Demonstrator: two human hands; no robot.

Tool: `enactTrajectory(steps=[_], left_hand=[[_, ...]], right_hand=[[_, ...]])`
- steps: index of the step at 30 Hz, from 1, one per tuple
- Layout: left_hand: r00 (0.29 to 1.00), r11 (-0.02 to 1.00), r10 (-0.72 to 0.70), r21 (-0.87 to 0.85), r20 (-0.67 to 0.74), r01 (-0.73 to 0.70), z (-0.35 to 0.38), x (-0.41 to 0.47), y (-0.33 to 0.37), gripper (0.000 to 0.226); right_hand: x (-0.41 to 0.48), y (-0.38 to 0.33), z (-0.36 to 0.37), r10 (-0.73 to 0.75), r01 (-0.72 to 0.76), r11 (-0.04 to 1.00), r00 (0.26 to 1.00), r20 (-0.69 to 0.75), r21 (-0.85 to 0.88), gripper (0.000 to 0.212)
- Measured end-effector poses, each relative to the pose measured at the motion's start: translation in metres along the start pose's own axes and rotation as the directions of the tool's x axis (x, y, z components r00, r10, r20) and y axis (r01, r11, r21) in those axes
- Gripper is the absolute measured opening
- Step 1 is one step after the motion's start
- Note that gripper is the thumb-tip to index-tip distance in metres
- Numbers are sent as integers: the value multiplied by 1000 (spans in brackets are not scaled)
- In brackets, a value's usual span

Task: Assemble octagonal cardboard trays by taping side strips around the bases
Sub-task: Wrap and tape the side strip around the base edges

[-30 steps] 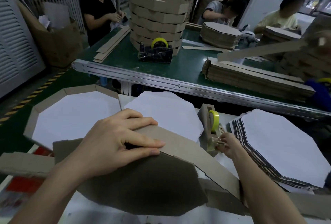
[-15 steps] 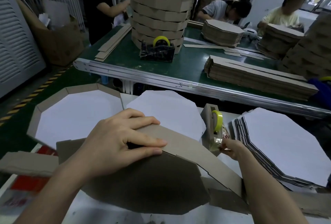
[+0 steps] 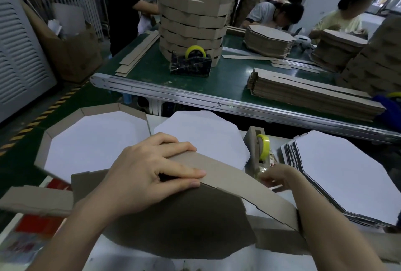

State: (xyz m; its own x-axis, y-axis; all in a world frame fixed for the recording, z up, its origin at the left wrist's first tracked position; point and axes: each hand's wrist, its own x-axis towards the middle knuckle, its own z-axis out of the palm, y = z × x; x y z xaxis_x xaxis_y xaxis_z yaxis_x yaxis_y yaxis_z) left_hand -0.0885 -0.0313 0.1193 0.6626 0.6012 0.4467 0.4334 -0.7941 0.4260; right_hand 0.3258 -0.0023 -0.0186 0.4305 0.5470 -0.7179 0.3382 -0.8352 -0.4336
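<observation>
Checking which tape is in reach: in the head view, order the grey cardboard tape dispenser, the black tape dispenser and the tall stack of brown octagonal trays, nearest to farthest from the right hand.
From the right hand:
1. Grey cardboard tape dispenser, at the fingertips.
2. Black tape dispenser, across on the green table.
3. Tall stack of brown octagonal trays, just behind it.

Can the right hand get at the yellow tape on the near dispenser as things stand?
Probably yes: the right hand is at the near dispenser's foot, and nothing lies between it and the yellow tape.
</observation>
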Motion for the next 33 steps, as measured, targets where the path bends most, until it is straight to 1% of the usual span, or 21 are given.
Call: enactTrajectory(steps=[2,3,4,6,7,9,11,14,16,19,23,28,30,33], left_hand=[[1000,1000,-4,14,-7,4,1,0,-1,25],[1000,1000,-5,18,-13,5,1,-1,-1,25],[1000,1000,0,22,-17,1,1,-1,0,25],[1000,1000,11,25,-25,-11,0,-5,1,24],[999,1000,16,23,-32,-15,0,-8,1,24],[999,1000,17,15,-49,-16,-3,-14,1,23],[997,1000,5,5,-72,-5,-6,-22,0,22],[995,1000,-18,-10,-101,17,-11,-34,-4,22],[993,1000,-25,-10,-118,24,-14,-42,-8,23],[991,999,-42,-14,-130,40,-20,-54,-13,22],[986,998,-60,-37,-157,55,-26,-72,-21,21],[976,992,-102,-89,-191,86,-31,-88,-28,23],[978,994,-85,-85,-189,70,-32,-91,-27,24],[976,994,-81,-93,-201,63,-32,-95,-24,26]], right_hand=[[-17,-26,1,-96,102,993,992,85,-60,9],[-25,-38,2,-167,173,983,980,105,-54,11],[-32,-50,4,-237,239,971,966,101,-6,21],[-52,-72,11,-347,340,935,935,69,103,35],[-62,-82,16,-394,387,915,918,47,111,36],[-82,-99,26,-481,481,873,877,-22,86,30],[-103,-113,37,-569,576,813,817,-92,87,21],[-136,-128,52,-661,677,718,736,-145,164,15],[-157,-136,61,-704,722,655,690,-168,221,14],[-184,-146,76,-764,784,573,617,-190,238,16],[-216,-153,97,-798,821,536,568,-200,195,13],[-240,-155,115,-792,844,494,536,-292,208,15],[-248,-152,122,-785,834,502,551,-284,230,15],[-259,-147,130,-785,828,523,560,-264,202,15]])
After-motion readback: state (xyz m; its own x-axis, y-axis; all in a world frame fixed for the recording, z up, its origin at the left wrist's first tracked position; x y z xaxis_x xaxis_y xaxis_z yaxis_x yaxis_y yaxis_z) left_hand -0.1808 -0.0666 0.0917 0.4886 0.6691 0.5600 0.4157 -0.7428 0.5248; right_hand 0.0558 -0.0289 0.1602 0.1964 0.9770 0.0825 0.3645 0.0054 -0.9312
